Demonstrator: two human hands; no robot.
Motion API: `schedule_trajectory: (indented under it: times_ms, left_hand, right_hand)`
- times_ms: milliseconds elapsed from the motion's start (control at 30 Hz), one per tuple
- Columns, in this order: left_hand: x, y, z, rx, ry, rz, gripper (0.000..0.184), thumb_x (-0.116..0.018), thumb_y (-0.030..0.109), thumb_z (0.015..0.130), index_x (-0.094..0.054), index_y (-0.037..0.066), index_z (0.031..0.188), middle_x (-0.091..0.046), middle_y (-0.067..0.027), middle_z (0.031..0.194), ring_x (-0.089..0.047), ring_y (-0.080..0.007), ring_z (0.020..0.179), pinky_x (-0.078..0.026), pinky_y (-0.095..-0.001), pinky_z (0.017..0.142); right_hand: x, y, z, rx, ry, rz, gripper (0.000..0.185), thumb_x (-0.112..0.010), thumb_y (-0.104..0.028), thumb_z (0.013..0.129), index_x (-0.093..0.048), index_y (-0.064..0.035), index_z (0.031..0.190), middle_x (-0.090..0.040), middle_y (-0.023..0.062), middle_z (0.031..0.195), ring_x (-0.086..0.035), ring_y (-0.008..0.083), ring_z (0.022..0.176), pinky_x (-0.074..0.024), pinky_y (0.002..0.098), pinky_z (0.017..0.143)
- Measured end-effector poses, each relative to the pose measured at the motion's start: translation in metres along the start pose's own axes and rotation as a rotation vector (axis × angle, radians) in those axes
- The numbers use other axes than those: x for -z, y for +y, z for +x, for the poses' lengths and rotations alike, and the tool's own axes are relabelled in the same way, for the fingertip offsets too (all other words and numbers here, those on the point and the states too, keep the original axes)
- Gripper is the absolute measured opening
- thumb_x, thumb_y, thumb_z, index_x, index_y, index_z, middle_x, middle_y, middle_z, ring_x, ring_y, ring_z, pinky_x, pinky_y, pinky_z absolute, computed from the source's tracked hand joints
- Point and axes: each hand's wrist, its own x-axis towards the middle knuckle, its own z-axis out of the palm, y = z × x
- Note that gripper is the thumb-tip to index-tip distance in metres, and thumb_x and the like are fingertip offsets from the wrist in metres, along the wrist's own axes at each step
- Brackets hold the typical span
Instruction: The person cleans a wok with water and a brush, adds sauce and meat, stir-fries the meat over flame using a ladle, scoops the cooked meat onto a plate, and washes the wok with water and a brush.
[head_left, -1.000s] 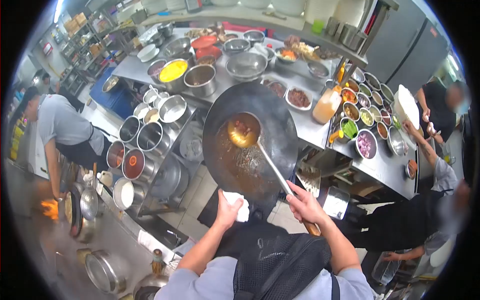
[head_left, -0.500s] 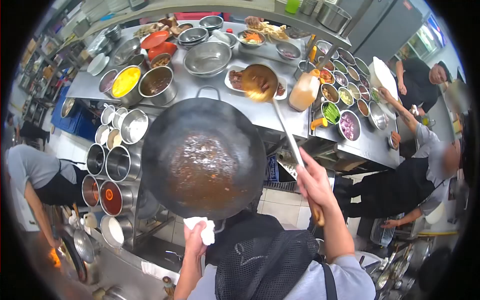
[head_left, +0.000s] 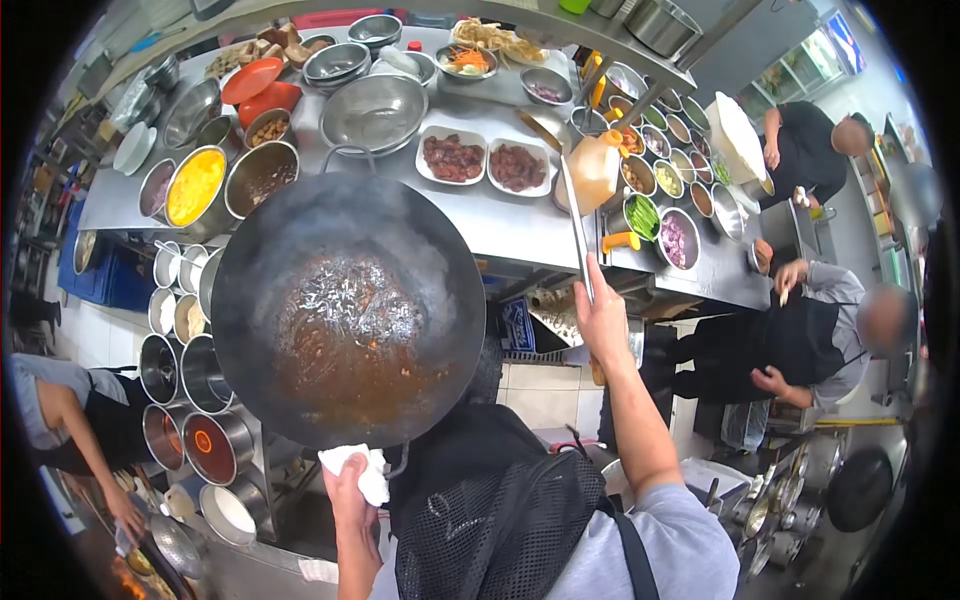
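A large dark wok (head_left: 440,270) with brown sauce (head_left: 345,330) on its bottom is tilted in front of me. My left hand (head_left: 350,490) is closed on a folded white cloth (head_left: 372,480) at the wok's near loop handle; the cloth hides how the fingers meet the metal. My right hand (head_left: 605,325) is wrapped around the long handle of a ladle (head_left: 577,220). Its bowl is seen edge-on, beside a squeeze bottle (head_left: 590,172) of pale orange sauce. Two white dishes of dark meat pieces, a left dish (head_left: 452,181) and a right dish (head_left: 519,193), stand beyond the wok.
Steel bowls (head_left: 373,112) and a pot of yellow liquid (head_left: 196,187) cover the steel counter. Several ingredient tins (head_left: 680,238) sit at the right. Pots of sauce (head_left: 218,450) stand left of the wok. Co-workers stand at the right (head_left: 790,340) and left (head_left: 80,410).
The ladle has swung from above the dishes to the right and turned edge-on, uncovering both meat dishes. The wok and my left hand appear further left and lower in view.
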Motion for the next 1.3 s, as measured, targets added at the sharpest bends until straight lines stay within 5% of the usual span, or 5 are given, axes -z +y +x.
schedule_trajectory:
  times_ms: [233,433,867,1133,1300]
  left_hand:
    - [-0.022,-0.005,-0.01,-0.034,0.028,-0.064,0.033,-0.059,0.004,0.089,-0.054,-0.002,0.122,-0.065,-0.0151,0.099,-0.069,-0.0262,0.079,-0.06,-0.0382,0.066]
    - [-0.006,-0.067,-0.074,-0.04,0.21,-0.25,0.033,-0.063,0.008,0.086,-0.058,-0.002,0.117,-0.067,-0.0153,0.096,-0.07,-0.0292,0.077,-0.06,-0.039,0.063]
    - [-0.018,-0.275,-0.309,-0.353,1.036,-0.74,0.037,-0.07,0.007,0.085,-0.061,-0.002,0.119,-0.07,-0.014,0.1,-0.072,-0.0265,0.081,-0.062,-0.0414,0.067]
    - [0.005,-0.343,-0.335,-0.689,1.415,-1.228,0.035,-0.068,0.007,0.085,-0.06,-0.002,0.118,-0.07,-0.0145,0.1,-0.072,-0.026,0.081,-0.062,-0.0397,0.066]
    - [0.105,-0.378,-0.334,-0.871,1.582,-1.37,0.023,-0.066,0.009,0.088,-0.062,0.003,0.109,-0.067,-0.0082,0.094,-0.07,-0.0212,0.078,-0.058,-0.0332,0.062]
  right_hand:
    - [0.01,0.005,-0.09,0.152,-0.204,0.212,0.06,-0.071,-0.015,0.096,-0.048,-0.0005,0.149,-0.064,0.0279,0.134,-0.07,0.0414,0.112,-0.0578,0.0446,0.091]
    - [-0.006,0.031,-0.069,0.843,-0.427,0.186,0.064,-0.076,-0.022,0.092,-0.05,-0.011,0.15,-0.057,0.0057,0.078,-0.062,0.0233,0.055,-0.0535,0.0364,0.048]
    - [-0.099,-0.162,-0.115,1.928,-1.099,0.588,0.063,-0.079,-0.017,0.088,-0.053,-0.0087,0.145,-0.061,0.0073,0.08,-0.065,0.0284,0.059,-0.0542,0.0407,0.052]
    - [-0.109,-0.314,-0.332,1.873,-1.654,0.531,0.055,-0.075,-0.015,0.094,-0.055,-0.0072,0.144,-0.072,0.0244,0.114,-0.074,0.0397,0.092,-0.0586,0.0441,0.078]
    - [-0.09,-0.392,-0.484,1.841,-1.772,0.487,0.056,-0.065,-0.009,0.096,-0.048,-0.0044,0.15,-0.072,0.0276,0.107,-0.072,0.0364,0.078,-0.055,0.0429,0.071]
